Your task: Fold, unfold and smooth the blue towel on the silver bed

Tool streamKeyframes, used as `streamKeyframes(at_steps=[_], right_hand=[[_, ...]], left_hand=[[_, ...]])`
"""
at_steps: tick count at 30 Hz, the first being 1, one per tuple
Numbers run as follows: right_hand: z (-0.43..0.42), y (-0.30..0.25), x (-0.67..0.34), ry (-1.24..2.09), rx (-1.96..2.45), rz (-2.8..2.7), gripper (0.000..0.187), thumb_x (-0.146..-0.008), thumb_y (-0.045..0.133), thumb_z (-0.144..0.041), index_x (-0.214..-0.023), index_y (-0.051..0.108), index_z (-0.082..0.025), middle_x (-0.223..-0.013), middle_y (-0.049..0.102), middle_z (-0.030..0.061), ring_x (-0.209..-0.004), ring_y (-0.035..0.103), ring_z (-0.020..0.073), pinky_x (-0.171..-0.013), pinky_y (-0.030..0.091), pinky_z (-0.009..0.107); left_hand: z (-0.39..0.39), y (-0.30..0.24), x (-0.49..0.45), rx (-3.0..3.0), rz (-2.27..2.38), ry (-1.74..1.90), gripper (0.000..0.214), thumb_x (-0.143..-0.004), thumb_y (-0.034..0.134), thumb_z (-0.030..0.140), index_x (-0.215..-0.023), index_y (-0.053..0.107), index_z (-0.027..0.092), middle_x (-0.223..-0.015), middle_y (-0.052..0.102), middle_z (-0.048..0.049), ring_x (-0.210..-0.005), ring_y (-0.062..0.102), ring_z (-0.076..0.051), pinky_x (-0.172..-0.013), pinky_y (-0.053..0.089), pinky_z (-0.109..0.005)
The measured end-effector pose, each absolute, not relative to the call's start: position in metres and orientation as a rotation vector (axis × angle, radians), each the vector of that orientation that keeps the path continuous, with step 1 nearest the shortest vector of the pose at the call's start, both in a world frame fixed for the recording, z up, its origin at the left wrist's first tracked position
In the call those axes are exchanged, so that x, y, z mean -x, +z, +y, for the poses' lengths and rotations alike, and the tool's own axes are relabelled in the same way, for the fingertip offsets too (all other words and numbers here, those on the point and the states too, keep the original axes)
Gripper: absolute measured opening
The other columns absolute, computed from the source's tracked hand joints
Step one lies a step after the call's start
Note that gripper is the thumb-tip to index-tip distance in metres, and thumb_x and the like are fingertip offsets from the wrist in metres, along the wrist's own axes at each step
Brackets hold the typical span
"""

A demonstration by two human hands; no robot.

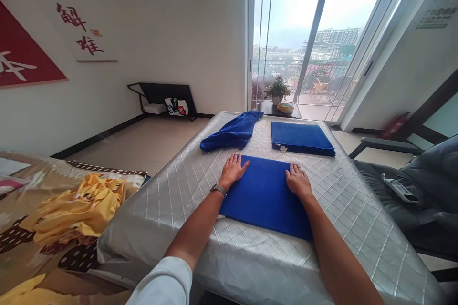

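Note:
A folded blue towel lies flat in front of me on a silver quilted cover. On its far left corner my left hand rests flat, fingers stretched forward and a watch at the wrist. My right hand lies at the towel's right edge, also with its fingers out. Beyond my right hand sits a neat stack of folded blue cloth with a small white tag. A crumpled blue cloth is beyond my left hand.
Yellow clothing lies on a patterned bed at the left. To the right stands a dark armchair with a power strip on it. A potted plant is on a small table behind the far edge, before glass doors.

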State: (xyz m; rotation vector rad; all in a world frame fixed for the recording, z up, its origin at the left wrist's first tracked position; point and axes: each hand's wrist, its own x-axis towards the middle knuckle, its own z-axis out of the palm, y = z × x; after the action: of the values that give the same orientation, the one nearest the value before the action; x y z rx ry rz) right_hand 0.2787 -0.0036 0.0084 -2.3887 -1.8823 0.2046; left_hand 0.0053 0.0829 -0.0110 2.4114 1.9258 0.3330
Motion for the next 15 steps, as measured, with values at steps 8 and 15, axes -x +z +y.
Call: streamKeyframes(at_steps=[8, 15], right_hand=[[-0.0008, 0.0043, -0.2829, 0.159, 2.413, -1.917, 0.067, -0.103, 0.012, -0.039, -0.162, 0.021, -0.006, -0.170, 0.017, 0.0093, -0.156, 0.012, 0.0206, -0.126, 0.011, 0.039], [0.0000, 0.0017, -0.2851, 0.118, 2.418, -1.931, 0.068, -0.103, 0.012, -0.039, -0.161, 0.022, -0.006, -0.169, 0.018, 0.0095, -0.156, 0.012, 0.0213, -0.125, 0.012, 0.040]], left_hand=[[0.0851, -0.0097, -0.0025, -2.384, 1.874, 0.319, 0.083, -0.102, 0.014, 0.064, -0.158, 0.029, 0.006, -0.166, 0.025, -0.0160, -0.155, 0.021, -0.026, -0.126, 0.016, -0.040], [0.0873, -0.0156, -0.0012, -2.381, 1.855, 0.385, 0.077, -0.103, 0.018, 0.060, -0.158, 0.032, 0.007, -0.166, 0.028, -0.0154, -0.155, 0.021, -0.028, -0.126, 0.017, -0.041]])
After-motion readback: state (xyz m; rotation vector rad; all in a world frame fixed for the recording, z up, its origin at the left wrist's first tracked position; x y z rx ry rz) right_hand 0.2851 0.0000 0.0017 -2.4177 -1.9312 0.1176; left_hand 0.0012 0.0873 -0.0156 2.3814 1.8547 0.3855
